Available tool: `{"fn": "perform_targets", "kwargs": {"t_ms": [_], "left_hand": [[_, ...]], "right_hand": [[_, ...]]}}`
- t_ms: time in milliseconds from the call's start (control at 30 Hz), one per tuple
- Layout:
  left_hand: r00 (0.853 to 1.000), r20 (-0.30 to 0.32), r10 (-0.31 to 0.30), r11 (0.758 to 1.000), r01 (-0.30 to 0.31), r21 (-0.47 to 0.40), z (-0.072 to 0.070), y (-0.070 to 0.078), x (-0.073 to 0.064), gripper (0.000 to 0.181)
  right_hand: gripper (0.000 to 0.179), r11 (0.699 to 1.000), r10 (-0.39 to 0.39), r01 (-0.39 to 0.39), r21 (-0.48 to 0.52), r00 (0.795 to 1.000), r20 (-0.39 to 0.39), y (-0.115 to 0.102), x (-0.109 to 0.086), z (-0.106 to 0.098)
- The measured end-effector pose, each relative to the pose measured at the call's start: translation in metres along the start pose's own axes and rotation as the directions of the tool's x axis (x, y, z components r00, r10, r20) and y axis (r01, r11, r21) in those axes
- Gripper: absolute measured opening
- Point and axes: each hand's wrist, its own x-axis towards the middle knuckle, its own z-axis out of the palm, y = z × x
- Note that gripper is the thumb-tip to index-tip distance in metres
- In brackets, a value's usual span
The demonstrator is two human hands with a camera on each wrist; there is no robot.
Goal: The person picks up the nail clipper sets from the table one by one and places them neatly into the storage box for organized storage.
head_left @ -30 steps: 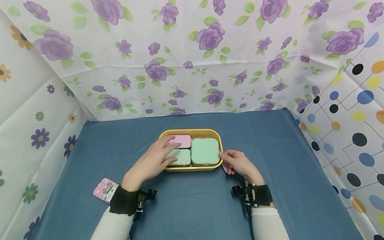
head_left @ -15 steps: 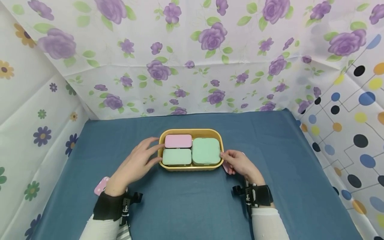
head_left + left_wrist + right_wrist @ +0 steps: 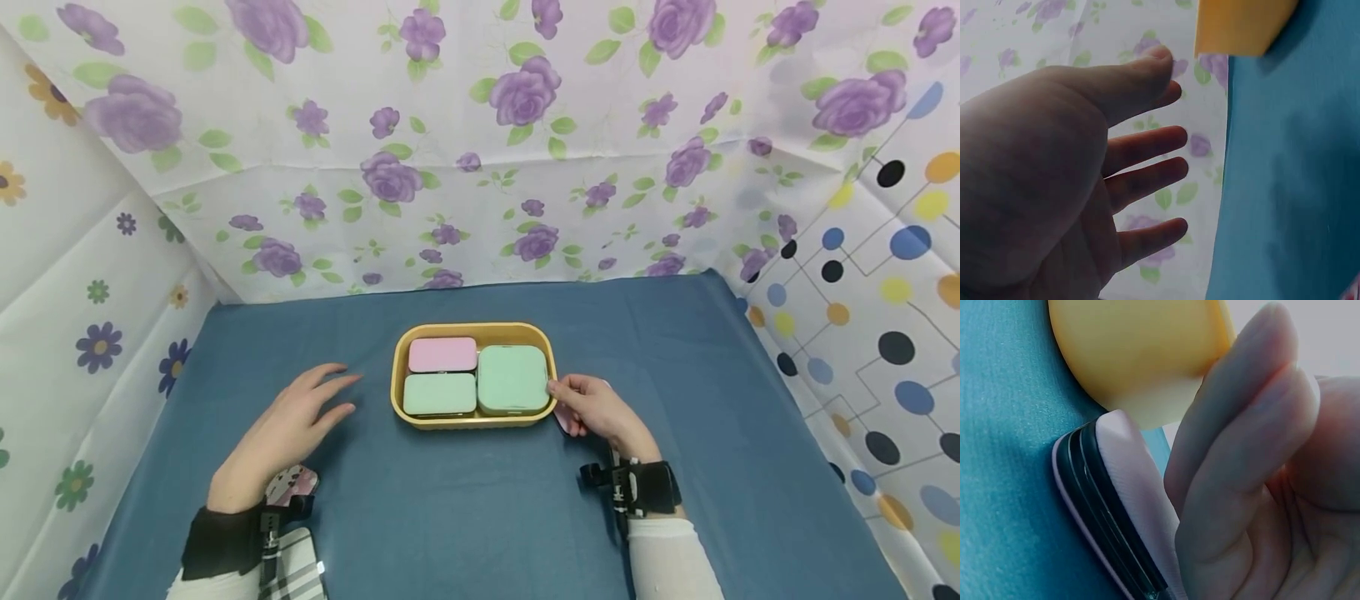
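Observation:
A yellow oblong tray (image 3: 480, 423) holds a pink-lidded box (image 3: 442, 355), a pale green box (image 3: 439, 393) and a larger square mint-green box (image 3: 513, 379). My right hand (image 3: 596, 408) pinches the tray's right rim, thumb on top and the other fingers curled. Beneath that hand lies a pink case (image 3: 1138, 469) with dark layered edges, mostly hidden in the head view. My left hand (image 3: 281, 433) hovers left of the tray, fingers spread and holding nothing. The left wrist view shows it apart from the tray's yellow wall (image 3: 1244, 25).
Under the left forearm lie a pink patterned flat case (image 3: 300, 483), partly covered, and a grey-and-white striped flat item (image 3: 296, 558). Blue cloth (image 3: 480, 500) covers the table. Flower-printed sheets (image 3: 450, 167) rise at the back and left, a dotted sheet (image 3: 862, 333) at the right.
My left hand has drawn back from over the boxes, leftward and toward me, uncovering the pink and pale green lids. The right hand has stayed at the tray's rim.

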Motion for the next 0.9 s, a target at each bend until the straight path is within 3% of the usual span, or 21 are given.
{"fn": "perform_targets", "kwargs": {"t_ms": [267, 467, 700, 900], "left_hand": [[1.000, -0.004, -0.027, 1.000, 0.027, -0.016, -0.003, -0.016, -0.022, 0.043], [0.999, 0.004, -0.049, 0.999, 0.049, -0.014, -0.005, -0.022, -0.029, 0.043], [0.999, -0.012, -0.031, 0.999, 0.031, -0.013, -0.007, -0.027, -0.038, 0.043], [0.996, 0.010, -0.086, 0.996, 0.086, -0.030, -0.010, -0.032, -0.047, 0.046]], "right_hand": [[0.055, 1.000, 0.001, -0.001, -0.002, 1.000, 0.001, 0.001, 0.000, 0.000], [0.056, 1.000, 0.003, -0.003, 0.000, 1.000, -0.002, 0.000, 0.000, 0.000], [0.055, 1.000, 0.015, -0.015, 0.003, 1.000, -0.008, -0.001, -0.001, 0.001], [0.057, 1.000, 0.021, -0.021, 0.004, 1.000, -0.008, 0.000, 0.000, 0.000]]}}
